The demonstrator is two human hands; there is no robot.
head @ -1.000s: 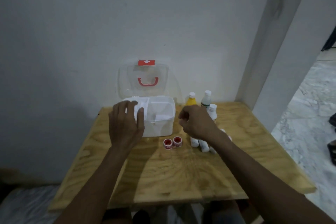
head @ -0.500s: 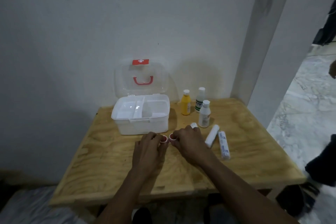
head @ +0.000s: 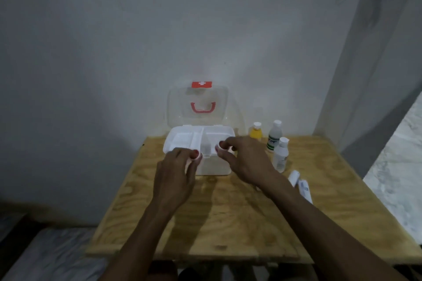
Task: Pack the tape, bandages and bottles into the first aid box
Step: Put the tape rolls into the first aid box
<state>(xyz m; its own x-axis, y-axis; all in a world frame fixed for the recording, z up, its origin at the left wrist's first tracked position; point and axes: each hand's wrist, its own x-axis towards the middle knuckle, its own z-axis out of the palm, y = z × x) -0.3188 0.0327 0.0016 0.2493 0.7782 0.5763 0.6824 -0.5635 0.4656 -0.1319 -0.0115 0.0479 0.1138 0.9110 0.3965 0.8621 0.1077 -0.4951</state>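
The white first aid box (head: 213, 167) stands open at the back of the wooden table (head: 228, 219), its clear lid (head: 198, 107) upright against the wall. My left hand (head: 177, 172) grips a small red-and-white tape roll (head: 196, 155) at the box's front rim. My right hand (head: 243, 158) holds a second tape roll (head: 220, 146) over the box's right compartment. A yellow bottle (head: 255, 132), a clear bottle (head: 274, 137) and a white bottle (head: 281, 155) stand right of the box. Two white bandage rolls (head: 301, 183) lie behind my right forearm, partly hidden.
A grey wall rises right behind the table. A wall corner and a marble floor (head: 397, 185) lie to the right. Pale cloth (head: 52, 255) shows below the table's left front edge.
Both hands lifted the two tape rolls off the table and carried them up to the box. Before that, they had come down from the box to the rolls.
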